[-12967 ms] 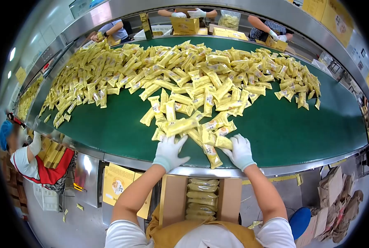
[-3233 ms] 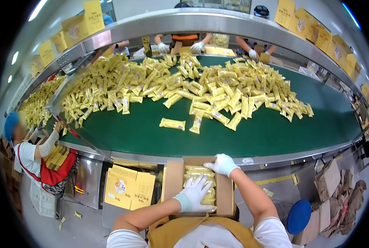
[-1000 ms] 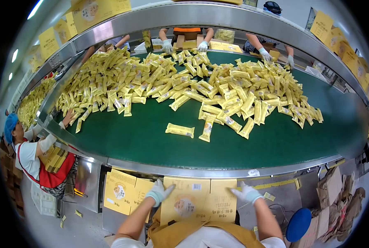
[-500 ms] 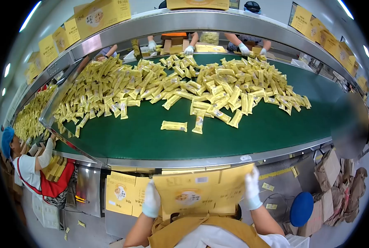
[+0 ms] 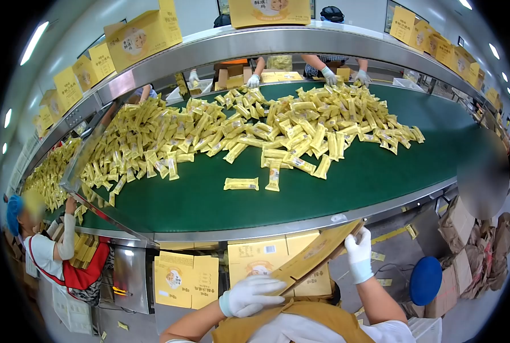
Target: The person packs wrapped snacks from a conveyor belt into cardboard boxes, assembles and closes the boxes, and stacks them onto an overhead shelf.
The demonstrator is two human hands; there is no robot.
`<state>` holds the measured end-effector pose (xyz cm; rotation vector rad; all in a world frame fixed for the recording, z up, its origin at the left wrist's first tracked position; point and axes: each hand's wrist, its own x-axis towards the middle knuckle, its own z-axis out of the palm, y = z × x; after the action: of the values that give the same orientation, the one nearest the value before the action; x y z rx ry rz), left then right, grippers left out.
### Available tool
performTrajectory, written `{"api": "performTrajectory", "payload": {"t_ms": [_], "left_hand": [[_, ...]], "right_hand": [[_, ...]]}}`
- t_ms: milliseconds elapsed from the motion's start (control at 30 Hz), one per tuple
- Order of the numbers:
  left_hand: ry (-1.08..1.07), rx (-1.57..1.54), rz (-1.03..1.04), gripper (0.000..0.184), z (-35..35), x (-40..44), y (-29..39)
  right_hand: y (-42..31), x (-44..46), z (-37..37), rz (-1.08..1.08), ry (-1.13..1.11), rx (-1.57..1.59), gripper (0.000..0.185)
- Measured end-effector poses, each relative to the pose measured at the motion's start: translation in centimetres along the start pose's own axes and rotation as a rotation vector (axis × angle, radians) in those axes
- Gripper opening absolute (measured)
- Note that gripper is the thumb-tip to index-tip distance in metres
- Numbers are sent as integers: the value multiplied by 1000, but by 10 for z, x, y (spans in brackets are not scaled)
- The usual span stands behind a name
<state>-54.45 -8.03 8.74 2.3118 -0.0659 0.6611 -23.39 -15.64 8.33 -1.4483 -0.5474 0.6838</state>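
Observation:
A yellow flattened carton (image 5: 322, 247) is tilted edge-on in front of my body, its right end raised. My right hand (image 5: 359, 255), in a white glove, is closed around the carton's upper right end. At the lower left end my left hand (image 5: 254, 296), also gloved, lies with its fingers stretched out flat against the carton. Its thumb side is partly hidden. Below the raised carton lies another flat yellow carton (image 5: 255, 258) with a barcode label. To the left is a further flat carton (image 5: 178, 279).
A green conveyor belt (image 5: 209, 208) carries a heap of yellow wrapped bars (image 5: 318, 128). Gloved hands of people (image 5: 329, 75) work across it. A person in a blue cap (image 5: 15, 214) stands at left. A blue stool (image 5: 426, 280) and brown paper sacks (image 5: 460, 228) are at right.
The carton has turned from facing me broadside to a slanted, edge-on pose. My left hand has moved right and down along it, flattening its fingers. Another carton beneath has come into view.

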Motion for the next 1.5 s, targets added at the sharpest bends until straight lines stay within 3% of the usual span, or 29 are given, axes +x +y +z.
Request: {"api": "performTrajectory", "payload": {"t_ms": [100,133,233,267,300,367,400,433,500,533,600,633,667,700,767,800,933,1033,1067,1167,1200,1300,1367,1400,1500], "left_hand": [[-28,186,107,44,-4,0,4],[-17,269,129,41,-9,4,11],[95,464,217,34,-17,0,12],[99,482,234,26,-23,3,10],[105,408,198,20,-26,8,7],[-317,623,-203,24,-40,25,13],[-154,628,-147,31,-35,28,-8],[-166,564,-137,37,-31,27,-30],[-394,554,-258,37,-19,31,-46],[-451,541,-282,34,-16,33,-49],[-567,511,-320,29,-11,39,-56],[-395,658,-149,29,-11,40,-57],[-170,870,-138,37,-10,36,-54],[60,1071,-122,47,-14,37,-43],[146,1074,-482,61,-24,46,-30],[197,922,-447,56,-29,43,-35],[-154,240,-957,55,-57,75,0],[-177,434,-621,62,-36,57,-20],[-336,487,-740,84,-28,59,-19],[-452,734,-685,105,-10,63,-9],[-501,712,-714,111,-10,61,-15],[-453,676,-730,109,-28,69,-7],[-191,507,-740,106,-48,57,-14],[-63,421,-741,104,-54,49,-21],[399,-325,-634,106,-51,25,-51]], "right_hand": [[10,9,-12,-110,-217,-575,49],[8,18,-11,-241,-284,-509,44],[-41,13,3,-197,-449,-698,32],[-50,11,10,-280,-515,-935,28],[-79,2,26,-343,-696,-1126,28],[-70,-1,44,-452,-1053,-1326,30],[-61,-5,55,-539,-1067,-1368,27],[-55,-3,66,-548,-1098,-1397,30],[-47,6,90,-563,-1159,-1456,38],[-44,14,100,-549,-1322,-1510,59],[-55,21,105,-536,-1507,-1396,69],[-58,25,105,-523,-1594,-1336,74],[-48,38,97,-364,-1749,-1125,85],[-41,41,83,-425,-1685,-1007,85],[-28,39,60,-538,-1530,-775,88],[-42,28,61,-185,-1416,-749,100],[0,12,49,-513,-858,-658,116],[30,-1,50,-612,-541,-808,117],[39,-1,54,-497,-484,-729,118],[61,6,65,-241,-569,-515,120],[38,3,69,-420,-599,-512,102],[68,41,51,-38,-760,20,73],[83,65,26,285,-457,469,52],[78,62,21,147,-306,121,50],[159,76,-4,-144,-467,-251,48]]}}
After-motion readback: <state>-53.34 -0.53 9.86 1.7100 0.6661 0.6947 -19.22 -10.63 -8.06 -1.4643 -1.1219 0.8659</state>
